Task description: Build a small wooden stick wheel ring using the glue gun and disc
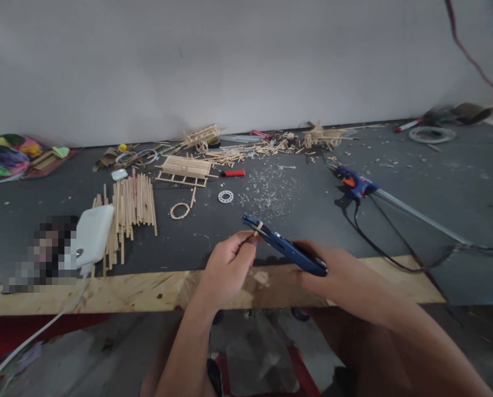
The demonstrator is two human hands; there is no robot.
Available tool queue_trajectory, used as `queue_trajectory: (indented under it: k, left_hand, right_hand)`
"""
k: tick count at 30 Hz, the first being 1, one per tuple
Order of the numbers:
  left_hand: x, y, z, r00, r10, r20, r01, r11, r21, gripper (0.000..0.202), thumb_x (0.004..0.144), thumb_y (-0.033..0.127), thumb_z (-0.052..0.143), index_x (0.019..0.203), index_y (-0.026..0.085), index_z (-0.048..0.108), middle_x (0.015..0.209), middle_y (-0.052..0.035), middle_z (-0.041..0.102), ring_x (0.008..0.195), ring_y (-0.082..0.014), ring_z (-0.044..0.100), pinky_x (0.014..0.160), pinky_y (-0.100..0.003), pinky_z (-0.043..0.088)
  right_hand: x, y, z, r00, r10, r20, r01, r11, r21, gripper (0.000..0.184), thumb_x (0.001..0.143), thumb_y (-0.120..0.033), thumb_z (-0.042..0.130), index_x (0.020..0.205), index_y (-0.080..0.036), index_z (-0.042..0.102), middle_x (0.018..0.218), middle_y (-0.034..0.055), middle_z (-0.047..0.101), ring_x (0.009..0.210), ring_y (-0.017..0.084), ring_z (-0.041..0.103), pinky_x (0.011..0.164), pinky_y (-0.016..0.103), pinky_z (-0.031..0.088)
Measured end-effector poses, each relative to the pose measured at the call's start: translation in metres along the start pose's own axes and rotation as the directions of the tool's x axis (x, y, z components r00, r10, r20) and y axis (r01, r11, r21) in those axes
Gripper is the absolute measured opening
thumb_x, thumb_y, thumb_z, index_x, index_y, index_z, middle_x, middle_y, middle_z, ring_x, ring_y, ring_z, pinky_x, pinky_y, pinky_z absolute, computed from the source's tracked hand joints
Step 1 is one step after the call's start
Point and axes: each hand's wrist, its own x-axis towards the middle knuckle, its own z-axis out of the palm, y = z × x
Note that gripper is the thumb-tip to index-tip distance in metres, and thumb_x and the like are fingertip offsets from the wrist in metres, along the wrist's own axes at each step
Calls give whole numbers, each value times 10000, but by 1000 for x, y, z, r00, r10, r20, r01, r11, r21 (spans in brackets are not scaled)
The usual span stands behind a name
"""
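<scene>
My right hand (329, 267) is wrapped round blue hand cutters (293, 252), whose jaws point to the upper left. A short piece of wooden stick (259, 227) lies across the jaws. My left hand (233, 262) pinches the lower end of this stick just beside the jaws. Beyond my hands, a white ring with holes (225, 197) lies flat. A small wooden hoop with a short stick handle (180, 210) rests farther left. Behind it stands a small rack built of sticks (184, 170).
Bundled sticks (134, 204) lie left, beside a white power bank (93, 234) with a cable. A blue glue gun (356, 183) and its cord occupy the right. A red lighter (233, 173), stick scraps (254, 151) and a small stick-built model (323, 136) sit toward the wall.
</scene>
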Motion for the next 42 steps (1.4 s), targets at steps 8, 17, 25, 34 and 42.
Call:
queue_trajectory:
  k: [8,17,25,34,42]
  left_hand:
    - [-4,3,-6,1000,18,-8,-17,992,127,242,876,344,433,827,169,593,543,64,340,486,-93,299,458,-233,222]
    - [-6,6,-16,999,48,8,-48,989,138,221,873,330,442,752,180,550,539,71,269,463,-82,239,435,-231,181]
    - [-8,7,-19,997,65,37,-69,989,129,257,873,354,440,722,178,550,547,65,275,470,-83,233,437,-226,180]
    - [0,7,-22,998,51,-44,-35,953,302,309,877,344,416,934,181,673,553,52,377,495,-105,325,469,-231,231]
    - [9,6,-21,1000,-28,-2,27,961,275,326,863,400,413,835,188,660,562,50,330,484,-105,279,471,-243,193]
  right_hand:
    - [2,0,2,999,-32,-19,32,999,-4,315,761,-253,538,1061,-267,634,903,10,701,752,187,629,615,263,414]
    - [5,-8,8,993,-94,-67,96,995,25,378,743,-262,555,1112,-241,632,1009,28,691,865,208,629,733,295,444]
    - [4,-8,10,991,-110,-72,113,993,37,460,717,-261,563,1173,-223,609,1080,59,681,931,240,626,783,315,447]
    - [12,-8,17,999,-30,-30,29,1000,-10,212,755,-268,520,918,-227,648,814,15,685,693,176,585,576,268,360]
    - [20,-8,19,1000,-12,5,12,997,-75,155,779,-279,489,782,-193,618,780,46,679,681,182,571,585,281,336]
